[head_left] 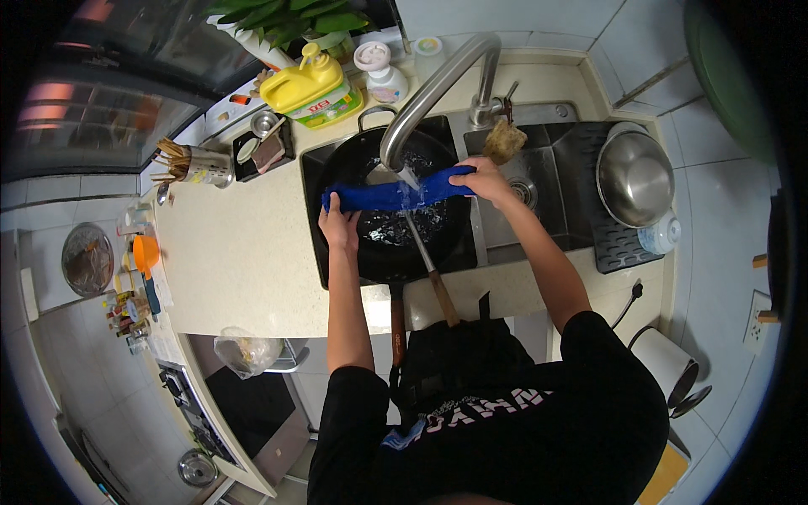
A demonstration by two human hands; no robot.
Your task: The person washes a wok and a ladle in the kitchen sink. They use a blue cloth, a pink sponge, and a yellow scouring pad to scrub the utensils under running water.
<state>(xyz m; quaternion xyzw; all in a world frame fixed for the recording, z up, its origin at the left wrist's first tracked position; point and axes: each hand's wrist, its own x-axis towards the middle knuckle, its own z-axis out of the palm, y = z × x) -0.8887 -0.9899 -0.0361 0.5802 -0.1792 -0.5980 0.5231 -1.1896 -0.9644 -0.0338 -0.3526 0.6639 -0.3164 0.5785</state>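
While wet, cloth point(374, 198) near lettered jug point(311, 91)

Blue cloth point(379, 197), black wok point(343, 160)

Both hands point(339, 227) point(486, 179) apart, apparently pinching.

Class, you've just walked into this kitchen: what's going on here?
A person's left grip holds one end of a blue cloth and the right grip the other, stretching it beneath the faucet. Water is running onto it, above a black wok in the left basin. A wooden-handled utensil lies across the wok's rim.
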